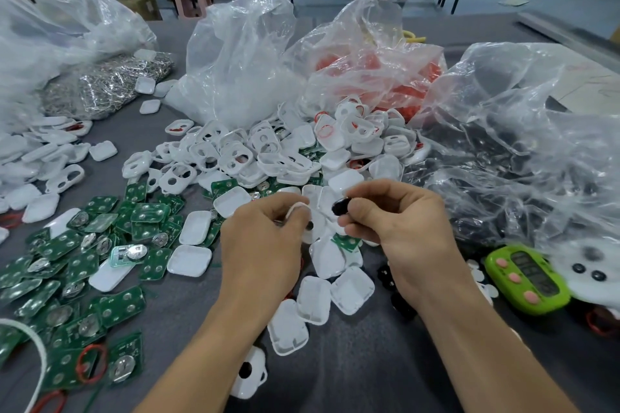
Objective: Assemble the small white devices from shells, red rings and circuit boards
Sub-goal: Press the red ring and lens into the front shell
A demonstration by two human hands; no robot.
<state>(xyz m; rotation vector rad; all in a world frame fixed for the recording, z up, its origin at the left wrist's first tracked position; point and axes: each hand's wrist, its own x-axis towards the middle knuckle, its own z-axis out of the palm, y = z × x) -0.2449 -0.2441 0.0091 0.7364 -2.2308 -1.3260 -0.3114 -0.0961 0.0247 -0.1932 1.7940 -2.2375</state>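
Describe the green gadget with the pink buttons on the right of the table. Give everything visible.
The green gadget is a rounded lime-green casing, glossy plastic by its look. Three pink buttons run in a slanted row beside a dark screen, which is too blurred to read. It lies flat, face up, askew on the grey table at the right. Blurred whitish material overlaps its right end. The right hand is apart from it, to its left.
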